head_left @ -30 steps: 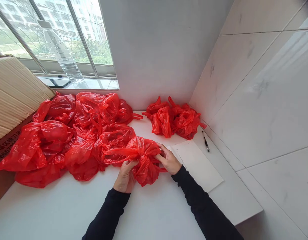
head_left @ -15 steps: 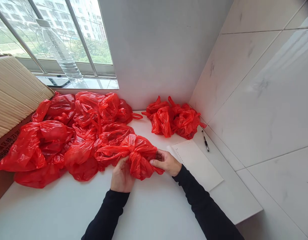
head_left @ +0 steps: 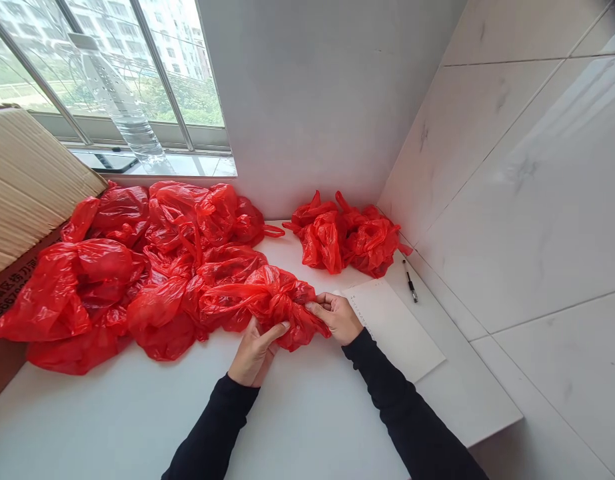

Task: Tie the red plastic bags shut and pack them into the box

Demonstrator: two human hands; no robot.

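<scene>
A crumpled red plastic bag (head_left: 270, 300) lies on the white counter (head_left: 112, 420) in front of me, and both hands grip it. My left hand (head_left: 254, 353) holds its lower left part, thumb stretched along the plastic. Fingers of my right hand (head_left: 337, 317) pinch its right side. Both forearms wear black sleeves. The bag touches a large heap of similar red bags (head_left: 132, 267) on its left.
A smaller group of knotted red bags (head_left: 344, 237) sits in the far corner. A white sheet of paper (head_left: 394, 327) lies right of my hands, with a black pen (head_left: 410, 282) by the tiled wall. A cardboard box (head_left: 22, 193) stands at left under the window.
The held bag has been bunched smaller and lowered onto the counter. My left hand shifted from under the bag to its lower left, and my right hand regripped its right side.
</scene>
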